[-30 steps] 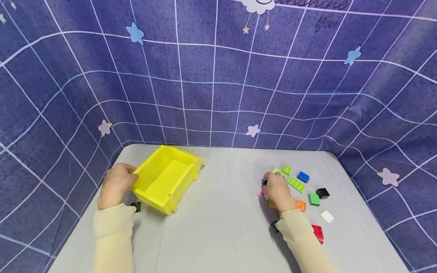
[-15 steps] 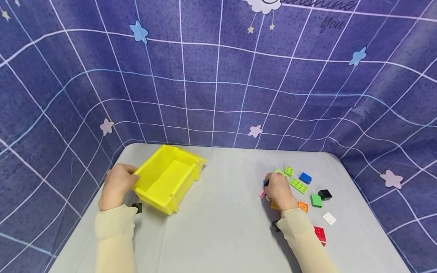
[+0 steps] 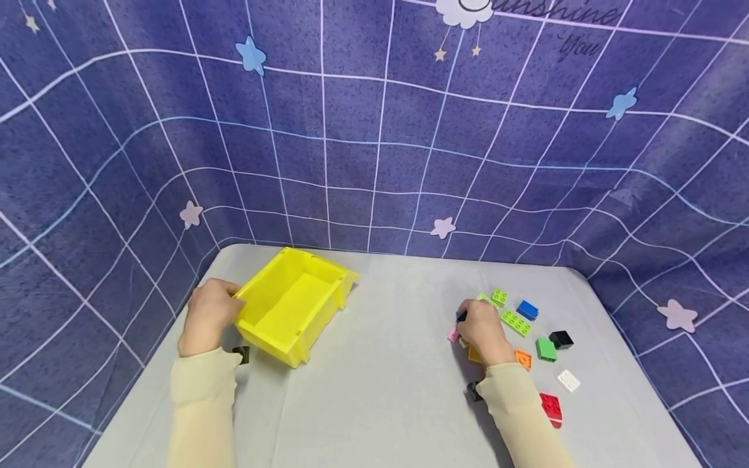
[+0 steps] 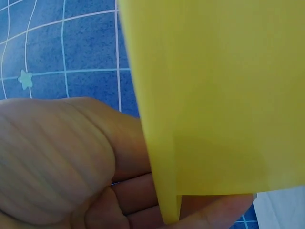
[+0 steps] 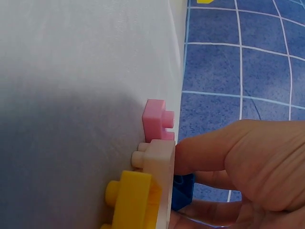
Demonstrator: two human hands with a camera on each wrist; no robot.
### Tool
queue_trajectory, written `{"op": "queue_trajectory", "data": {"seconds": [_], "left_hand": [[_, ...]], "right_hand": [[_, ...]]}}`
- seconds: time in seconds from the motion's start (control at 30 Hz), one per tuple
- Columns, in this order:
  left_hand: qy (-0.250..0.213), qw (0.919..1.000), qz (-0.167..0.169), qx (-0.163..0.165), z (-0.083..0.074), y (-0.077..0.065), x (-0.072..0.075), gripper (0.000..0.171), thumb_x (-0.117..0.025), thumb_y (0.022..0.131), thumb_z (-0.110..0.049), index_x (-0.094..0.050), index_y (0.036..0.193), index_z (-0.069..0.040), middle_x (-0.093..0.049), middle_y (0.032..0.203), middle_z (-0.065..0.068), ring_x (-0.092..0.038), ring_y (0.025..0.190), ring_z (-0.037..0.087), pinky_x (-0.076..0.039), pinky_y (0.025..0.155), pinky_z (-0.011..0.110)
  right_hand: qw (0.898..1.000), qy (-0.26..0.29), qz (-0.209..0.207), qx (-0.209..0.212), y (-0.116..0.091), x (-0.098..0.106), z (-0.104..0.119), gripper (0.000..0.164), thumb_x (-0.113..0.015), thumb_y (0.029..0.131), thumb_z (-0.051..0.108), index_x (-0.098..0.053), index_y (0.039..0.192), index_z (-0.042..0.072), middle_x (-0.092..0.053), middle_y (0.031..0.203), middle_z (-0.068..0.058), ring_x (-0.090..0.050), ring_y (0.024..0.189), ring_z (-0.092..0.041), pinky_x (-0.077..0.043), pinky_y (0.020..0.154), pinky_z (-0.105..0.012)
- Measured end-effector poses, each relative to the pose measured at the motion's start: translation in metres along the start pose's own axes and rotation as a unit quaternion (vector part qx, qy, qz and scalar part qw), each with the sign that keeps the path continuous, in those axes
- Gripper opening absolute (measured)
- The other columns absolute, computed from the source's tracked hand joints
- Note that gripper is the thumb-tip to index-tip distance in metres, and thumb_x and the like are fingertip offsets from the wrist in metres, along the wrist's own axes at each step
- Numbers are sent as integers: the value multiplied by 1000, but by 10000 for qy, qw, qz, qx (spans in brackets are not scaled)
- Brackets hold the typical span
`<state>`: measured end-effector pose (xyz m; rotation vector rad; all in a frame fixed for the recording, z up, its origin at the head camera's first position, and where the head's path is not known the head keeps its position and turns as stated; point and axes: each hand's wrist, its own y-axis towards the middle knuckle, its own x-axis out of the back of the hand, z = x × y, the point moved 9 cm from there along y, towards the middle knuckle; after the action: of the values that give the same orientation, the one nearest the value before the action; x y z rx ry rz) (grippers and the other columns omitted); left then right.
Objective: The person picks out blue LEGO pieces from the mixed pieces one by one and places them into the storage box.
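My left hand (image 3: 209, 313) grips the near-left end of a yellow plastic bin (image 3: 320, 325), which is bare inside. In the left wrist view, fingers curl beneath the edge of the bin (image 4: 228, 105). Over at the right, my right hand (image 3: 482, 329) is down among loose toy building bricks. Its thumb and fingers pinch a dark blue brick (image 5: 183, 192), partly hidden behind a whitish brick (image 5: 159, 162). Beside these are a pink brick (image 5: 155, 119) and a yellow brick (image 5: 133, 198). The palm hides some bricks in the head view.
Right of the hand lie lime bricks (image 3: 516, 323), a blue brick (image 3: 528, 310), a black one (image 3: 562, 339), a green one (image 3: 547, 350), an orange one (image 3: 523, 359), a white one (image 3: 568, 381) and a red one (image 3: 551, 408). A patterned curtain (image 3: 374, 162) surrounds the grey-white table (image 3: 363, 403).
The head view has drifted slightly, so the scene sits farther right in it. Both hands keep nearly the same places against the bin and bricks.
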<state>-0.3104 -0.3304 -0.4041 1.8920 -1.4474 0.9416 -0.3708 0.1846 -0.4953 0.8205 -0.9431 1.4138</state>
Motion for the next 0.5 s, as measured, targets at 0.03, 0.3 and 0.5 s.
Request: {"op": "queue_trajectory", "data": {"seconds": [0.03, 0.3, 0.5], "left_hand": [[18, 10000, -34, -21, 0, 0, 1, 35, -58, 81, -5, -71, 111, 8, -70, 99, 22, -58, 77, 28, -48, 65, 39], [138, 9999, -68, -6, -1, -2, 1, 36, -57, 79, -5, -73, 109, 5, -70, 94, 18, -56, 76, 28, -44, 62, 37], [188, 9997, -140, -11, -2, -2, 2, 36, -55, 77, -6, -75, 106, 1, -69, 85, 13, -53, 70, 27, -40, 57, 35]], "right_hand": [[10000, 7, -4, 1, 0, 0, 0, 26, -73, 77, 5, -72, 103, 4, -61, 101, -14, -52, 89, -29, -49, 77, -42], [9989, 160, -360, 254, -5, 8, 6, 28, -69, 79, 5, -71, 107, 2, -62, 103, -17, -55, 89, -30, -51, 80, -46], [9920, 220, -895, 865, -12, 28, 26, 30, -70, 77, 8, -72, 107, 3, -64, 99, -18, -59, 89, -31, -51, 81, -48]]}}
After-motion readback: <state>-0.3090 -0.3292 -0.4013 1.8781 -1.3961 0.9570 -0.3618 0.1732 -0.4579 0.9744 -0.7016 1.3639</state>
